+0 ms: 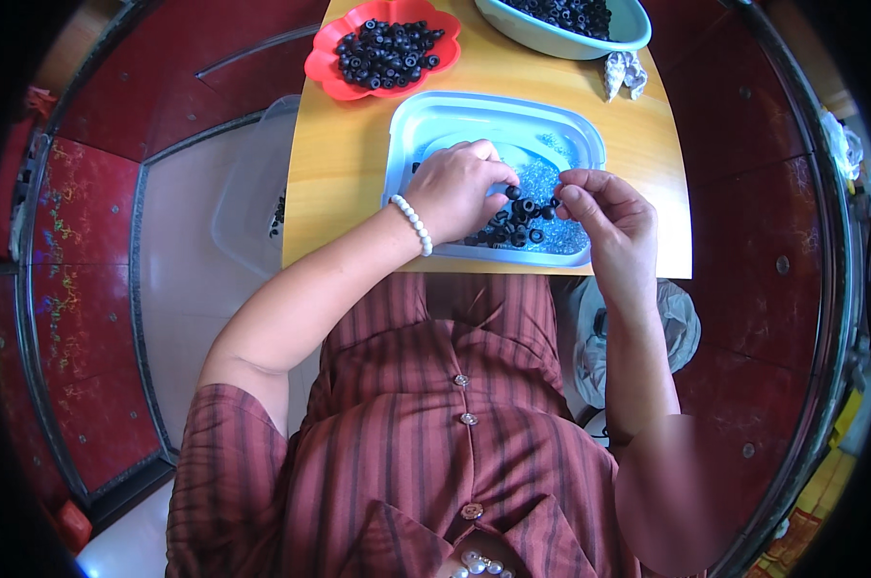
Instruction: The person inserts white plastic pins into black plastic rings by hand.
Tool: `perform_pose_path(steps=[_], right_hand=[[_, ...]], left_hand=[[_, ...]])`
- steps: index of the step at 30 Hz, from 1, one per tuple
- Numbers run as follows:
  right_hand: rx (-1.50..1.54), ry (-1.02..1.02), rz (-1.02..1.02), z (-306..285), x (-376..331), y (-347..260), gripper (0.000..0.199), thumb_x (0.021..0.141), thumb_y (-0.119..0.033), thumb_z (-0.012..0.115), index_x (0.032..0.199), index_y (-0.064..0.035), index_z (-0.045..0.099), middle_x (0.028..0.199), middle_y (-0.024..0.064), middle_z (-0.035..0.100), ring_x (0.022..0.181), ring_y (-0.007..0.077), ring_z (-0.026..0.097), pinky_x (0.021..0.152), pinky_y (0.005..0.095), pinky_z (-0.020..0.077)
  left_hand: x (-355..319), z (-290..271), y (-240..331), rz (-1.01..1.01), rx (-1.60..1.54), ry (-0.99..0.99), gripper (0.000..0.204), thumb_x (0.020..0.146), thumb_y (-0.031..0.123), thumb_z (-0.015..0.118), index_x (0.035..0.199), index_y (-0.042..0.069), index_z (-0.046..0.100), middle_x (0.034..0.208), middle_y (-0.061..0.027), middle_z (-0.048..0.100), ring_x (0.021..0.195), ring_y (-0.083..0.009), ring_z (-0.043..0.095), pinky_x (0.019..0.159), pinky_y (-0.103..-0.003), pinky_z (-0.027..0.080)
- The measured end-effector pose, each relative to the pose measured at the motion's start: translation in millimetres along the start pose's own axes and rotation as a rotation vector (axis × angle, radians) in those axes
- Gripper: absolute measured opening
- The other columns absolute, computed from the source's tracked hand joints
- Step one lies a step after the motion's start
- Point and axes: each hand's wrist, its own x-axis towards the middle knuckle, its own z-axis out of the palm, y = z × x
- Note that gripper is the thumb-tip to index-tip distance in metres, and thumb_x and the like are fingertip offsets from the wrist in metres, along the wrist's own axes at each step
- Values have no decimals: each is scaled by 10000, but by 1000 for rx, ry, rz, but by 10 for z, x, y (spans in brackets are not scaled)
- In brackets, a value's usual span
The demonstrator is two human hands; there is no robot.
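A shallow light-blue plastic tray [398, 144] on the table holds loose small black ring-shaped parts [520, 231] and a spread of tiny clear, glittering pieces [556, 146]. My left hand [455, 188], wearing a white bead bracelet [412, 224], reaches over the tray. Its thumb and forefinger curl around one small black part [513, 193]. At the tray's right side, my right hand [604, 207] pinches with thumb and forefinger. Another little black part shows at those fingertips; what else they may grip is too small to make out.
A red flower-shaped dish [320, 65] full of black parts stands at the far left of the wooden table [344, 183]. Far right are a pale green basin [551, 39] of black parts and crumpled paper [625, 75]. Below the table's left edge sits a clear plastic box [247, 193].
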Motion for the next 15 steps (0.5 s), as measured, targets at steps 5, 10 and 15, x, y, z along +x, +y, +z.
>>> perform_pose_path(steps=[5, 10, 15], right_hand=[[100, -15, -12, 3, -40, 119, 122, 844, -54, 654, 925, 27, 611, 839, 34, 623, 699, 81, 570, 654, 209, 468], [222, -69, 101, 122, -106, 197, 114, 845, -61, 656, 924, 9, 615, 863, 30, 627, 722, 81, 579, 667, 211, 485], [353, -110, 51, 300, -178, 200, 104, 846, -5, 636, 934, 34, 597, 881, 60, 627, 770, 116, 610, 716, 252, 523]], left_hand=[[-54, -19, 54, 19, -15, 87, 198, 707, 96, 712, 899, 83, 667, 884, -77, 612, 760, -241, 616, 664, -328, 506], [-308, -193, 334, -28, -355, 243, 194, 714, -13, 694, 899, 20, 647, 861, -86, 649, 669, -155, 652, 587, -266, 519], [-544, -164, 474, -283, -812, 231, 203, 833, -75, 586, 1031, -42, 618, 938, -54, 658, 813, -129, 659, 712, -248, 557]])
